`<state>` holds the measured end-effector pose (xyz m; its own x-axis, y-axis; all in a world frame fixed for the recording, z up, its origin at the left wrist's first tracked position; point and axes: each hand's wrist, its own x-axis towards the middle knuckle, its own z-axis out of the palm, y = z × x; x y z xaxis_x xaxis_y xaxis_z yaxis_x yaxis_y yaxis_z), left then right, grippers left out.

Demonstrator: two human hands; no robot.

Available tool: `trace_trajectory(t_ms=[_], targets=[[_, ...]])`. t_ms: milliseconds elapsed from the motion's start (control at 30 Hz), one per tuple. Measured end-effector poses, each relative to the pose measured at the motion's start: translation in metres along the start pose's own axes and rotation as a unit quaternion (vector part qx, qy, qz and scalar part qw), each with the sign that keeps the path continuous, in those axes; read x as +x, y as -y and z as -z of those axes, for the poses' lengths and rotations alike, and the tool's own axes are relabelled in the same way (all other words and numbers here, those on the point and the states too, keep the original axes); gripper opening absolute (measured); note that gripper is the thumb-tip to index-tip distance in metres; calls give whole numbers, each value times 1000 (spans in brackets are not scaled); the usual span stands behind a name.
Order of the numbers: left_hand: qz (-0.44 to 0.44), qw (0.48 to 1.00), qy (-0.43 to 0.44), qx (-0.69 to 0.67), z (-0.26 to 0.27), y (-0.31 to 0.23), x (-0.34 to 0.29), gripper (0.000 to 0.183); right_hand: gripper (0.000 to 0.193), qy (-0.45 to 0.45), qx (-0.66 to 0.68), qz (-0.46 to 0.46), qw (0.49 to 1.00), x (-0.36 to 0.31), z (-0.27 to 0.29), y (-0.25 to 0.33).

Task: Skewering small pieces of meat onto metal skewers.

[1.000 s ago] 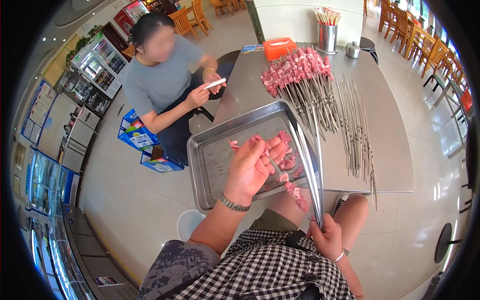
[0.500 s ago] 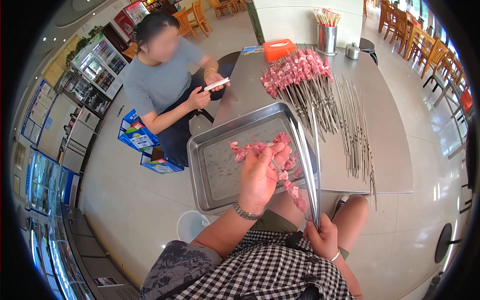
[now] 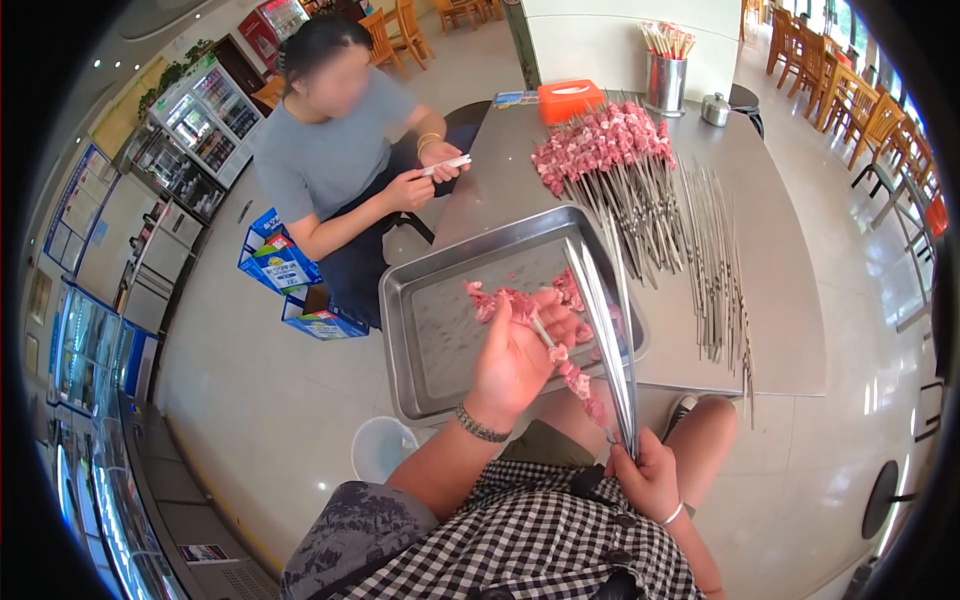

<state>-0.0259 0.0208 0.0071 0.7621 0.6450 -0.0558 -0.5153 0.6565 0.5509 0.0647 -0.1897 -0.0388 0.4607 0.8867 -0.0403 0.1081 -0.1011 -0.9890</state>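
My right hand (image 3: 645,478) grips a bundle of flat metal skewers (image 3: 606,335) near their lower ends; they point up and away. One meat skewer (image 3: 575,381) in that hand slants left, with several pieces of raw pink meat threaded on it. Its bare tip crosses the palm of my left hand (image 3: 515,360). That hand is palm up, thumb raised, with its fingers curled under raw meat pieces (image 3: 512,303). Both hands work over or beside a metal tray (image 3: 425,375), where more loose meat (image 3: 567,287) lies behind my left fingers, partly hidden.
Loaded meat skewers (image 3: 610,145) are piled on the table (image 3: 775,300), beside bare skewers (image 3: 715,265). Behind them stand an orange tissue box (image 3: 570,100), a metal canister (image 3: 665,83) and a lidded pot (image 3: 715,109). A person (image 3: 330,150) sits at left; a white bucket (image 3: 380,448) is below.
My left thumb has lifted off the skewer and the palm has opened upward, showing the skewer's tip. The right hand keeps its grip, and the view has shifted slightly.
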Motion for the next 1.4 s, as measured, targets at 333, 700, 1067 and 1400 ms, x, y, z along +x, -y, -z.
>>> trace_trajectory(t_ms=[333,700,1067,1400], targets=[[-82,994,58,49,3,4,0,28,8,-15,-1,-14,1000,-7,-5,-6],[-138,986,79,54,3,20,-3,33,6,-18,-35,20,999,-8,-9,0],[-119,989,-67,51,-20,13,-2,32,9,-29,-16,10,999,-7,-9,-2],[-110,992,-4,66,-7,9,0,30,7,-25,-25,17,999,-9,-10,-4]])
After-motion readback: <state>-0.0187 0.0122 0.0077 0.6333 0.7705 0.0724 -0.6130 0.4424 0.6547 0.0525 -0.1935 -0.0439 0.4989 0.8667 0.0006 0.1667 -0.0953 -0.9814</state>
